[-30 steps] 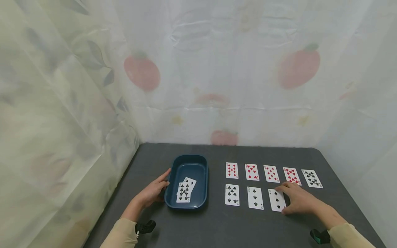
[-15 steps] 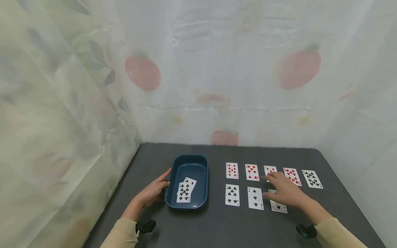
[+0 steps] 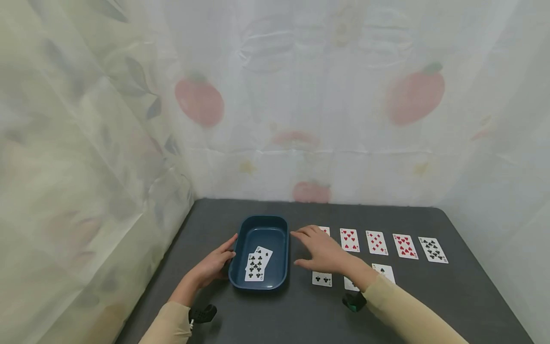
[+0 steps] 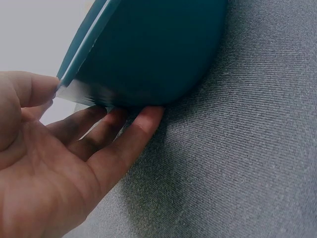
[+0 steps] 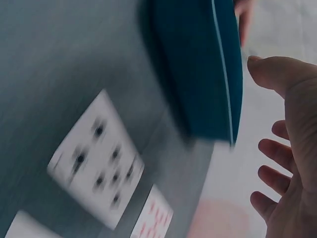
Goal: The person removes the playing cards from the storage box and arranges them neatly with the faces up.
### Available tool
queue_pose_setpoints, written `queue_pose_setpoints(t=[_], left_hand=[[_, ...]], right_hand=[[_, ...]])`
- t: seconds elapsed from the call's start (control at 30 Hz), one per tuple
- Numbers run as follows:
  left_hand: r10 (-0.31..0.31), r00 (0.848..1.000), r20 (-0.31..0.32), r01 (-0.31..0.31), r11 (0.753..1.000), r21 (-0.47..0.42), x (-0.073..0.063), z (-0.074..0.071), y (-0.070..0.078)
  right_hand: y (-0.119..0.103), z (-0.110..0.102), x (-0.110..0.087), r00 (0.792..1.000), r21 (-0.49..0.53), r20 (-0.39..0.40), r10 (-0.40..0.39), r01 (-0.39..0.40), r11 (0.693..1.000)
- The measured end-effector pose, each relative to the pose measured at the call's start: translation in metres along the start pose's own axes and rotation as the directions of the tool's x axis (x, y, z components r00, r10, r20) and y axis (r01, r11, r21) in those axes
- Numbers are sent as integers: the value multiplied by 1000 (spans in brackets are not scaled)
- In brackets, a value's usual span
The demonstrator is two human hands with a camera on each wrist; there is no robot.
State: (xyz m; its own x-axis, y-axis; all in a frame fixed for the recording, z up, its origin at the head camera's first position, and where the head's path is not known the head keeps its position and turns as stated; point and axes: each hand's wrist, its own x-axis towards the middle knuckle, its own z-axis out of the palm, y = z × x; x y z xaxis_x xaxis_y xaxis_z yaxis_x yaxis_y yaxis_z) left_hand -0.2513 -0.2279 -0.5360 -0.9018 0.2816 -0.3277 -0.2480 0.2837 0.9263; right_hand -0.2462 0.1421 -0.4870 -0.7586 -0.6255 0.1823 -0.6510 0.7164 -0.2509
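My left hand [image 3: 209, 267] is at the left side of a dark blue tray [image 3: 240, 274]. In the left wrist view the thumb touches the tray's rim [image 4: 81, 57] while the fingers [image 4: 143, 124] rest against its outer wall. Two overlapping black-suit playing cards [image 3: 254, 267] lie face up inside. My right hand [image 3: 326, 251] hovers just right of the tray, over the left end of the card rows. Nothing shows between its loosely bent fingers [image 5: 275, 153] in the right wrist view. It partly covers a red diamonds card [image 3: 324, 230] and a seven of clubs [image 3: 322, 279].
Face-up cards lie in two rows on the dark grey table [image 3: 301, 325]. Hearts [image 3: 349, 240], diamonds [image 3: 376, 242], more hearts [image 3: 405, 246] and clubs [image 3: 433, 250] form the back row. A spades card [image 3: 384, 272] lies in front, partly behind the right sleeve. Printed curtains surround the table.
My right hand has moved left from the spades card to beside the tray, carrying no visible card. The spades card has shifted slightly. My left hand and the tray stay put.
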Motion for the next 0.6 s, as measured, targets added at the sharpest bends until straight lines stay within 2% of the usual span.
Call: queue_pose_setpoints(t=[0.13, 0.3, 0.6], left_hand=[[0, 1000, -2, 0, 1000, -2, 0, 0, 0], [-1, 1000, -9, 1, 1000, -7, 1, 0, -1], [-1, 1000, -6, 1, 1000, -6, 1, 0, -1]], right_hand=[[-23, 13, 29, 996, -38, 65, -64, 66, 997], [-44, 25, 54, 989, -70, 124, -80, 89, 994], [-56, 49, 76, 972, -151, 225, -60, 96, 984]])
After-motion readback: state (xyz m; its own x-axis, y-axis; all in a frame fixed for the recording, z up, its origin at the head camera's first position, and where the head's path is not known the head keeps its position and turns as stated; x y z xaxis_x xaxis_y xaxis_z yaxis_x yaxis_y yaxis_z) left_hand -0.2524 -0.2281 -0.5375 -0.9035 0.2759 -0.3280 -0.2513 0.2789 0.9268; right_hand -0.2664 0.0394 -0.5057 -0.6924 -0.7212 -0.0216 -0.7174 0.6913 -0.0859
